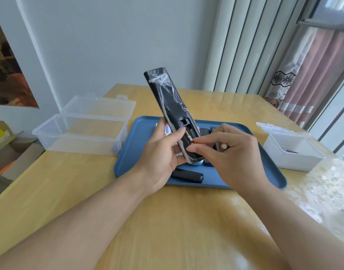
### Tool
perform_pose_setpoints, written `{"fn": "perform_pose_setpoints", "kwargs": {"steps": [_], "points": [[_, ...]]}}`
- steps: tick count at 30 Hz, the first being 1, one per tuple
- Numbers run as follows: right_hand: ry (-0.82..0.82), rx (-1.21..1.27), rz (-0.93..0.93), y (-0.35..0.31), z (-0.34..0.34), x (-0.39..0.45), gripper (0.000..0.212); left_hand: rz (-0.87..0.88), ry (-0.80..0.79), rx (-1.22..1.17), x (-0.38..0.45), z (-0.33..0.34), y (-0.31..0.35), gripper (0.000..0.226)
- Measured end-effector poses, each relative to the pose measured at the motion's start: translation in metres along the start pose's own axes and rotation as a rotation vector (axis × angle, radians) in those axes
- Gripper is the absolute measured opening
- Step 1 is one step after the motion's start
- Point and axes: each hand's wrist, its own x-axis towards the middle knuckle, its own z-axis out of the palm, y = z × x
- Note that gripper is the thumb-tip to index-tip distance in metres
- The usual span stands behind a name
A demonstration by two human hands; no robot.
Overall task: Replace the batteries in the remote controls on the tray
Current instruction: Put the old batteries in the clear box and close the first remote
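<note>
A long black remote [167, 100], partly wrapped in clear film, stands tilted above the blue tray [210, 184], back side facing me, its battery compartment open. My left hand [159, 154] grips its lower end. My right hand [229, 151] pinches a battery [193, 142] at the open compartment with thumb and forefinger, and a second battery end [224, 146] shows between its curled fingers. The black battery cover [187, 175] lies on the tray's near side. Other remotes [206, 131] lie on the tray, mostly hidden behind my hands.
An open clear plastic box [79, 133] with its lid folded back sits left of the tray. A small white box [291, 151] with dark items inside stands at the right. The wooden table [167, 221] ends near a wall, curtains and a window.
</note>
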Motion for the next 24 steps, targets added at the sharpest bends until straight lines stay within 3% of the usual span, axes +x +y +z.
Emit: {"fn": "perform_pose_setpoints", "kwargs": {"steps": [5,13,24], "points": [[0.009,-0.035,0.022,0.003,0.004,0.0,0.022,0.021,0.0,0.03,0.003,-0.001,0.0,0.032],[-0.126,-0.083,0.004,0.007,0.002,-0.001,0.03,0.03,-0.003,0.093,0.004,-0.006,-0.001,0.031],[-0.126,-0.095,0.054,0.009,0.001,0.0,0.041,-0.016,-0.111,0.245,0.002,-0.012,0.0,0.039]]}}
